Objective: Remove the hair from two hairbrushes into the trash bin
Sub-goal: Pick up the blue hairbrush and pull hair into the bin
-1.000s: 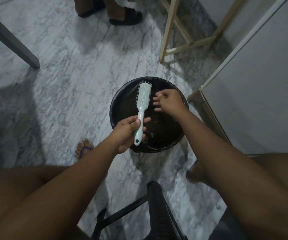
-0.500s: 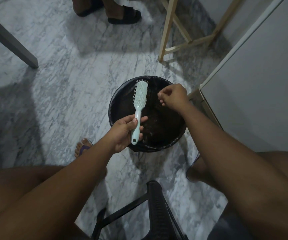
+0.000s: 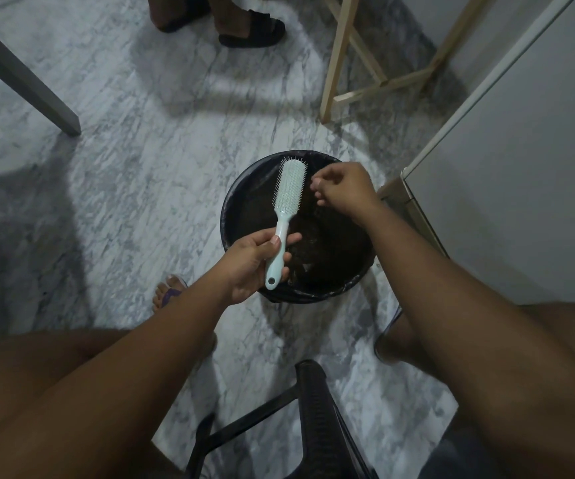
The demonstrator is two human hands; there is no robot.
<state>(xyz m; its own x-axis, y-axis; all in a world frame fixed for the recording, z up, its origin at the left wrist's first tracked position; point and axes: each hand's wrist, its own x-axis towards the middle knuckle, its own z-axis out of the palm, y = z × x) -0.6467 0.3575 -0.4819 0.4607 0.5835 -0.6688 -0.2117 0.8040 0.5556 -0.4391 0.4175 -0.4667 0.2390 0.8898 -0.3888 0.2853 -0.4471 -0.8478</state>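
A pale mint hairbrush (image 3: 289,188) is held over a round black trash bin (image 3: 358,283) on the marble floor. My left hand (image 3: 253,262) grips the brush's handle, with the bristled head pointing away from me. My right hand (image 3: 345,188) hovers over the bin just right of the brush head, fingers curled and fingertips pinched together; whether hair is between them is too fine to tell. Dark contents fill the lined bin. No second hairbrush is visible.
A black plastic chair (image 3: 317,409) is at the bottom between my knees. A white cabinet (image 3: 521,167) stands at the right, a wooden frame (image 3: 338,63) behind the bin, a grey table leg (image 3: 27,77) at the left. Another person's sandalled feet (image 3: 251,29) are at the top.
My right hand rose from beside the brush head, curled its fingers and shifted slightly right. The left hand and brush stayed nearly still over the bin.
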